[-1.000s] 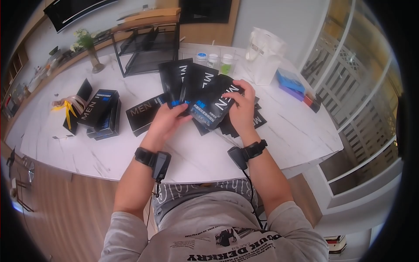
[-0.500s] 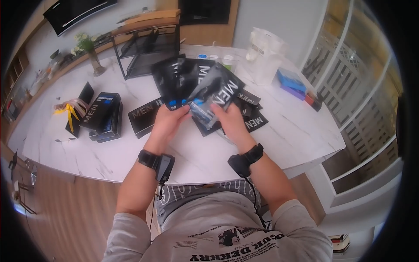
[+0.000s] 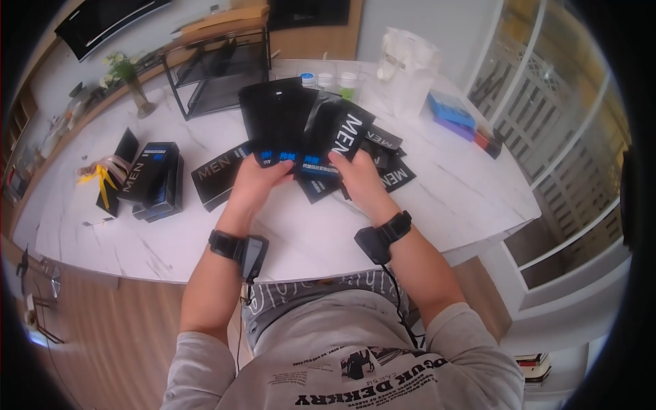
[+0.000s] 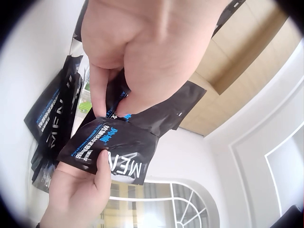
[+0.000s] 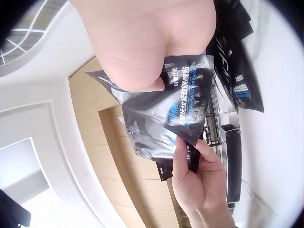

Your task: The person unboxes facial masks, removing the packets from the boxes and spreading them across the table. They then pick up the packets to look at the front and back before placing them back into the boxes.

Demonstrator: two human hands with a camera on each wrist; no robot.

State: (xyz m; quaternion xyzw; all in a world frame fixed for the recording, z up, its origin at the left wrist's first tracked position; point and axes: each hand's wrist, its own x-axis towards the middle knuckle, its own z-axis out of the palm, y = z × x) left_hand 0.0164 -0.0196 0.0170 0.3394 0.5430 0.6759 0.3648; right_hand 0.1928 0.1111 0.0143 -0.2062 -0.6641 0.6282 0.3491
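Note:
My left hand [image 3: 256,183] pinches the lower corners of several black eye patch sachets [image 3: 277,113], fanned out above the table. The thumb lies over their blue print, and the other fingers are mostly hidden behind them. The right hand [image 3: 362,179] pinches the rightmost sachet [image 3: 350,130], marked MEN, with its thumb on the front. In the left wrist view this sachet [image 4: 114,147] spans both hands, and the right thumb [image 4: 102,166] presses its face. The right wrist view shows the left hand [image 5: 197,183] at the sachets' lower corner.
More black sachets [image 3: 396,174] lie piled beyond my right hand. A black MEN box [image 3: 217,176] lies left of my left hand, near stacked boxes [image 3: 160,181] and a yellow ribbon [image 3: 102,179]. Behind stand a black rack [image 3: 219,89], lidded jars [image 3: 347,85] and a white bag [image 3: 408,72].
My right hand has moved from the upper right edge of the rightmost sachet to its lower part. The fan has tilted and spread, and MEN now shows only on the rightmost sachet.

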